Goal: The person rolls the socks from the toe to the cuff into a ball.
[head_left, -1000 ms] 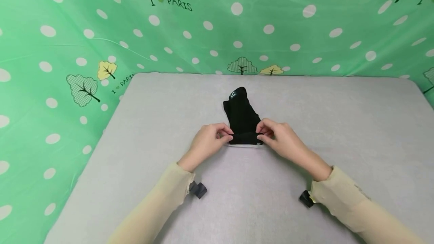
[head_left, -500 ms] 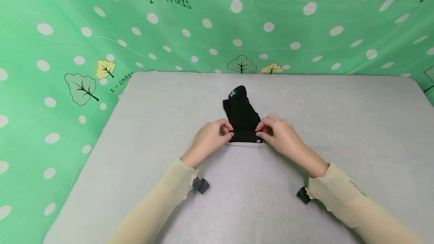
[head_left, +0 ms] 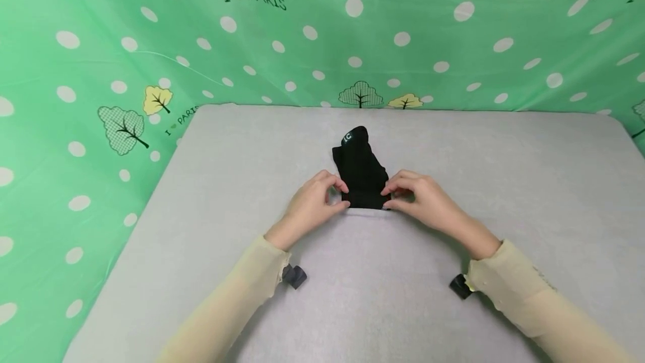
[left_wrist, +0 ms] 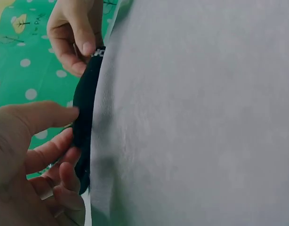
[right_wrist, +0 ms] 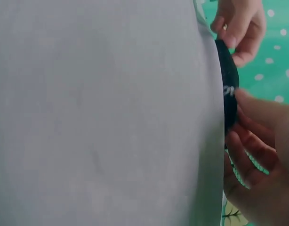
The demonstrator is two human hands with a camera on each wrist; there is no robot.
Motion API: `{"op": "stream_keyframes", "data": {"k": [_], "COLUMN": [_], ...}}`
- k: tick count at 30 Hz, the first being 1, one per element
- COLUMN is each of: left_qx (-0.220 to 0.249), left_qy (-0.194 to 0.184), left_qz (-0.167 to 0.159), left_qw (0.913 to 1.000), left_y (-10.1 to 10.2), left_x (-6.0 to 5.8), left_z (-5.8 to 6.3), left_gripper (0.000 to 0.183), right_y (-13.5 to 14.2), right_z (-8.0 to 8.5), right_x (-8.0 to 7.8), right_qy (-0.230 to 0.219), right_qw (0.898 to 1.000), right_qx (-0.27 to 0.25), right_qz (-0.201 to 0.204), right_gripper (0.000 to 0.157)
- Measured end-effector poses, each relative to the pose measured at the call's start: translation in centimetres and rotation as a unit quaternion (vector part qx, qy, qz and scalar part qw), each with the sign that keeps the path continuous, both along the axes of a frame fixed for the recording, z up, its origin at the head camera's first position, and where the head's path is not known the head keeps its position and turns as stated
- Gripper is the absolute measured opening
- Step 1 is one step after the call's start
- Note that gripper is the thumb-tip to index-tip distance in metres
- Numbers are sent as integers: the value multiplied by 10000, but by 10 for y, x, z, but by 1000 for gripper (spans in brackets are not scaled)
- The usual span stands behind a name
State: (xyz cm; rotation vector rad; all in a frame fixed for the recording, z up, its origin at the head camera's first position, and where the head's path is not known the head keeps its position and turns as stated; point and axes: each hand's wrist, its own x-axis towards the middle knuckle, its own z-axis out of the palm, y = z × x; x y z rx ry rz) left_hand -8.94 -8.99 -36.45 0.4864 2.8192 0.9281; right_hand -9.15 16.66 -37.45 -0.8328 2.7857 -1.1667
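A black sock (head_left: 360, 170) lies flat on the grey table, its far tip rounded and marked with pale letters. Its near end is folded over into a band, and a pale strip shows along that edge. At the band's left end my left hand (head_left: 314, 198) has its thumb on the near side and fingertips on the far side. My right hand (head_left: 428, 200) holds the right end the same way, thumb and fingers parted around the fold. Both wrist views show the band edge-on, with a white mark near the right hand.
The grey-covered table (head_left: 353, 296) extends on all sides of the sock. Behind and to the left hangs a green cloth (head_left: 282, 21) with white dots and printed trees. Dark wrist cameras (head_left: 294, 277) stick out beneath both pale sleeves.
The thumbs and fingers of both hands have spread farther apart at the band. The white mark at the band's near right corner has gone from the head view.
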Motion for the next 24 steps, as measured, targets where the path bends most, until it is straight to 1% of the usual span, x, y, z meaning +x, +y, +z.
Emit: {"op": "stream_keyframes", "data": {"k": [4,8,11,15,19,24], "left_qx": [-30,-152,-256,-340,-294,-241], "left_qy": [38,35,19,-6,2,42], "left_qz": [-100,-88,-45,-10,-4,-47], "left_qw": [9999,9998,9997,9994,9996,9997], "left_y": [-2,-1,1,3,3,1], "left_x": [-1,-1,-2,-3,-4,-4], "left_z": [-2,-3,-3,-3,-4,-4], "left_gripper": [29,33,34,33,32,29], "right_y": [4,2,-2,-6,-7,-8], "right_z": [-1,-3,-3,-4,-4,-2], "right_x": [-2,-3,-5,-5,-5,-4], "right_qy": [3,71,81,31,-137,-375], "right_qw": [9996,9990,9986,9990,9994,9985], "right_qx": [69,336,478,441,300,271], "right_qz": [258,292,204,60,-90,-300], "right_gripper": [30,35,33,27,22,17]}}
